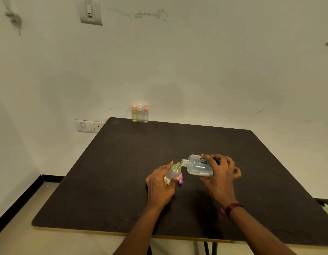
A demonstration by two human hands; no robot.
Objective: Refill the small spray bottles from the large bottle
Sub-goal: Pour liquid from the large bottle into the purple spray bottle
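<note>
Left hand (159, 183) wrapped around a small open spray bottle (173, 172), tilted over the dark surface (122, 172). Right hand (221, 172) gripping the large clear bottle (197, 166), tipped sideways, its open neck touching the small bottle's mouth. Purple cap (181, 179) just beside. Three capped small bottles (140, 114) against the wall.

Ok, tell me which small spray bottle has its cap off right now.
The small bottle in the left hand, tilted under the large bottle that the right hand tips toward it. Its threaded neck is bare; the three bottles by the wall stand capped.
</note>
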